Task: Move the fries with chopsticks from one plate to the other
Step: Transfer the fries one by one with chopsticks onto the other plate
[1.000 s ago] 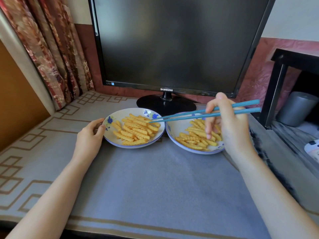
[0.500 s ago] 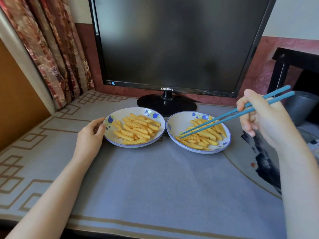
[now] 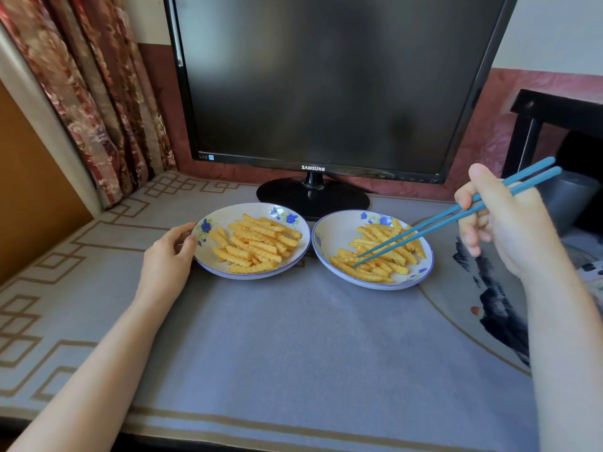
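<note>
- A person's right hand [image 3: 502, 223], raised at the far right of the worktop [image 3: 293, 337], grips a pair of blue chopsticks [image 3: 456, 212], fingers curled round the shafts near their upper ends.
- The chopsticks slant down and left, their tips slightly apart among the right heap of fries [image 3: 381, 256]; whether they pinch a fry cannot be told.
- That heap lies on the right plate [image 3: 336, 230], a white dish with blue flowers, just left of and below the right hand.
- The left hand [image 3: 166, 256] holds the left rim of the left plate [image 3: 228, 213], thumb and fingers curled against its edge.
- The left heap of fries [image 3: 254, 244] fills that plate, just right of the left hand.
- The two plates sit side by side, almost touching, in front of a dark monitor [image 3: 326, 76].
</note>
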